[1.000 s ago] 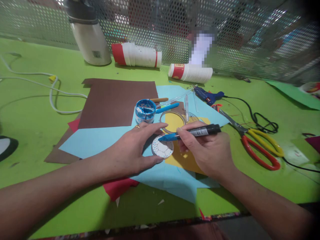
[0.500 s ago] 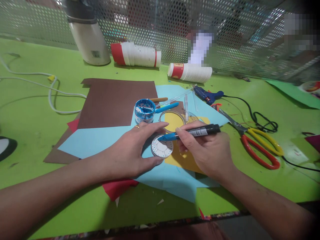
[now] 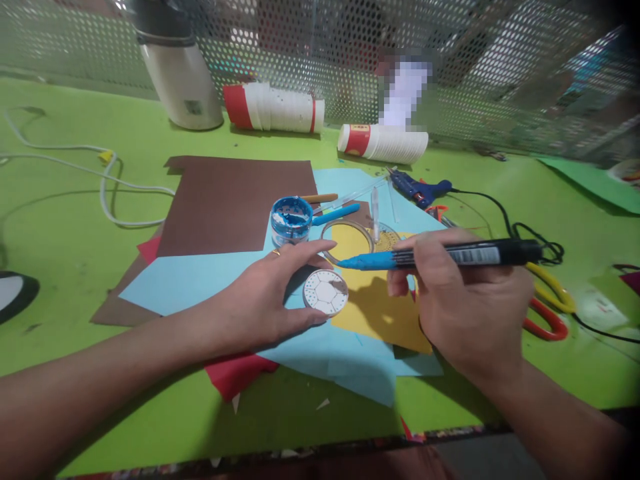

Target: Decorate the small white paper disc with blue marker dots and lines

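A small white disc (image 3: 326, 293), marked with a ball-like panel pattern and tiny blue dots, lies between the thumb and fingers of my left hand (image 3: 273, 290). The thumb presses its near edge; the index finger arches past its far side, and the other fingers are partly hidden. My right hand (image 3: 465, 293) grips a black marker (image 3: 465, 253) whose front end is coated in blue paint. Its tip points left, raised above and right of the disc, apart from it. Just behind my left hand stands an open jar of blue paint (image 3: 291, 223).
Brown card (image 3: 240, 207), light blue paper (image 3: 185, 283) and yellow paper (image 3: 375, 320) overlap on the green table. A tape ring (image 3: 327, 230) lies behind the disc. Further right are a glue gun (image 3: 420, 189) and scissors (image 3: 553, 290). Paper cup stacks (image 3: 285, 110) lie at the back.
My right hand has drawn the marker to the right and lifted its tip off the disc. The left hand stays around the disc.
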Action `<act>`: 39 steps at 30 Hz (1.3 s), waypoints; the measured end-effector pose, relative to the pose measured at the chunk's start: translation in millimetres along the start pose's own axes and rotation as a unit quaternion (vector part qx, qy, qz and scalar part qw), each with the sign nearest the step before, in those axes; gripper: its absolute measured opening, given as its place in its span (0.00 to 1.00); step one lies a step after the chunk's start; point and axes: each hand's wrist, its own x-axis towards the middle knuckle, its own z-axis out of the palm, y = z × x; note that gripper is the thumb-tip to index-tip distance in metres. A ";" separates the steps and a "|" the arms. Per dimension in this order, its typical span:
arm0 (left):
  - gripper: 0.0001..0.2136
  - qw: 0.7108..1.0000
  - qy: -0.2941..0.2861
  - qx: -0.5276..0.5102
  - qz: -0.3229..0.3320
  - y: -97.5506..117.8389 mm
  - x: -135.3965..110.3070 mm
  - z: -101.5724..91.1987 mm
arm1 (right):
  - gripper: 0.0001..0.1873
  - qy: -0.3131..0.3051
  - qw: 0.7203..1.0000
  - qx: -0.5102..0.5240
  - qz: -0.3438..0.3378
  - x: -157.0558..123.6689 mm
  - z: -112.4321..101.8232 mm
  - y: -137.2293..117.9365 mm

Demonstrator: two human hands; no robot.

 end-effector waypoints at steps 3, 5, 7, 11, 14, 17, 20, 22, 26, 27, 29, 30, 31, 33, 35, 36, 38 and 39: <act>0.35 1.000 0.004 0.005 -0.009 0.6 -0.5 0.6 | 0.07 -0.050 0.998 0.009 0.022 -0.3 -1.0 2.1; 0.35 1.000 0.004 0.011 -0.009 0.7 -0.5 1.2 | 0.06 -0.078 0.996 0.021 0.029 -1.5 -0.8 3.4; 0.35 1.000 0.003 0.019 0.004 0.4 -0.6 1.5 | 0.04 -0.090 0.995 0.030 0.027 -2.4 -0.6 3.8; 0.35 0.999 0.005 0.037 0.022 -1.3 -0.9 1.5 | 0.05 -0.122 0.991 0.036 0.030 -2.6 -2.6 3.7; 0.35 0.999 0.007 0.036 0.019 -1.8 -0.7 1.2 | 0.04 -0.162 0.986 -0.012 0.034 -2.8 -5.0 4.5; 0.35 0.999 0.004 0.026 0.019 -1.5 -0.1 1.4 | 0.04 -0.189 0.979 -0.067 0.031 -3.9 -5.5 6.6; 0.35 0.999 0.004 0.024 0.022 -1.3 -0.3 1.9 | 0.04 -0.194 0.977 -0.087 0.028 -4.8 -4.5 8.3; 0.35 0.999 0.003 0.023 0.022 -1.2 -1.0 2.2 | 0.04 -0.197 0.976 -0.092 0.027 -5.0 -3.9 8.5; 0.35 1.000 0.002 0.017 0.013 -1.2 -2.1 2.2 | 0.03 -0.204 0.973 -0.105 0.023 -4.4 -3.2 6.8; 0.35 1.000 0.002 0.016 0.011 -1.3 -2.1 2.1 | 0.03 -0.203 0.973 -0.110 0.020 -4.2 -3.1 6.4; 0.36 1.000 0.000 0.015 0.012 -1.4 -1.7 2.1 | 0.03 -0.201 0.972 -0.122 0.013 -3.7 -2.8 5.6; 0.35 1.000 -0.001 0.015 0.013 -1.4 -1.5 2.1 | 0.03 -0.200 0.971 -0.127 0.011 -3.5 -2.6 5.3; 0.35 1.000 -0.002 0.016 0.012 -1.4 -1.3 2.2 | 0.03 -0.200 0.971 -0.132 0.009 -3.3 -2.4 5.1; 0.35 1.000 -0.003 0.016 0.011 -1.3 -0.9 2.4 | 0.03 -0.199 0.970 -0.140 0.008 -2.9 -2.0 4.5; 0.35 1.000 -0.002 0.016 0.011 -1.3 -0.8 2.7 | 0.02 -0.198 0.969 -0.147 0.007 -2.7 -1.7 3.7; 0.35 1.000 -0.002 0.015 0.011 -1.4 -0.9 2.8 | 0.02 -0.196 0.969 -0.150 0.005 -2.6 -1.6 3.3; 0.35 1.000 -0.001 0.014 0.012 -1.4 -0.9 2.6 | 0.02 -0.192 0.969 -0.158 0.003 -2.5 -1.4 2.9; 0.35 1.000 -0.002 0.014 0.011 -1.4 -0.9 2.3 | 0.02 -0.189 0.969 -0.161 0.002 -2.5 -1.2 2.8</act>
